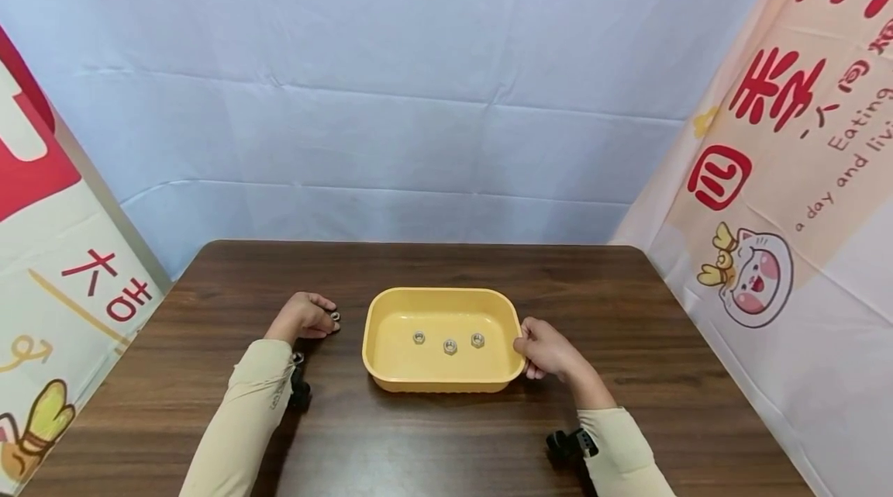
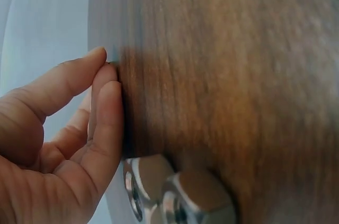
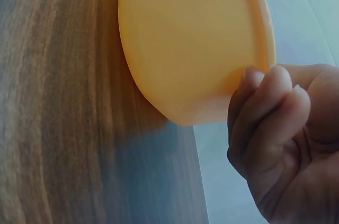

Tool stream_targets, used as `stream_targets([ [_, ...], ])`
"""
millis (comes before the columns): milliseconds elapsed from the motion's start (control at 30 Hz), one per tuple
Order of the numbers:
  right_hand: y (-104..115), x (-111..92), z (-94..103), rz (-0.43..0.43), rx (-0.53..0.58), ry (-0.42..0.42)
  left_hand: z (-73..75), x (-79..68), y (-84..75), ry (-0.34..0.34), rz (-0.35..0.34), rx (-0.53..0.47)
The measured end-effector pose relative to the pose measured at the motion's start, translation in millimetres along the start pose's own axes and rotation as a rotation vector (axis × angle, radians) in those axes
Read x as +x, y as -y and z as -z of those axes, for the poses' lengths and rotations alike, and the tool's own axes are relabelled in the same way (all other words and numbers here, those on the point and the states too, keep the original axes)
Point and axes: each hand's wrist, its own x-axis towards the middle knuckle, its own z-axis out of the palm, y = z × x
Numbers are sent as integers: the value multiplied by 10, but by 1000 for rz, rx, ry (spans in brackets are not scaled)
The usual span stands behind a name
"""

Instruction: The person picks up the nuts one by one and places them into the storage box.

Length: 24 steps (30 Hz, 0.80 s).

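Nuts (image 1: 447, 347), 3 so far, lie inside the yellow tray (image 1: 441, 386), its end gripped by the right hand (image 1: 547, 347); the left hand (image 1: 310, 316) pinches 1 more nut (image 1: 336, 316), and 2 others (image 2: 205, 191) lie outside.

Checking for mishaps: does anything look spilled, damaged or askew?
Nothing stands out. The yellow tray sits upright on the table, gripped by the right hand, with three nuts inside; no spill or damage shows.
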Motion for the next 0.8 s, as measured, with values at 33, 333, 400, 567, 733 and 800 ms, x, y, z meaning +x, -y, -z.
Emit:
stream_targets([
  [33, -1, -2, -2, -1, 2, 2, -7, 4, 8, -7, 1, -9],
  [333, -3, -4, -3, -2, 1, 2, -54, -9, 11, -61, 4, -19],
  [400, -6, -1, 0, -2, 0, 3, -60, -6, 11, -78, 12, -26],
  [567, -9, 4, 8, -4, -4, 3, -79, 15, 30, -107, 16, -53],
  [733, -9, 8, 6, 4, 7, 3, -81, 19, 67, -91, -33, -45],
  [800, -10, 8, 0, 7, 9, 9, -71, 8, 82, -83, -41, -43],
])
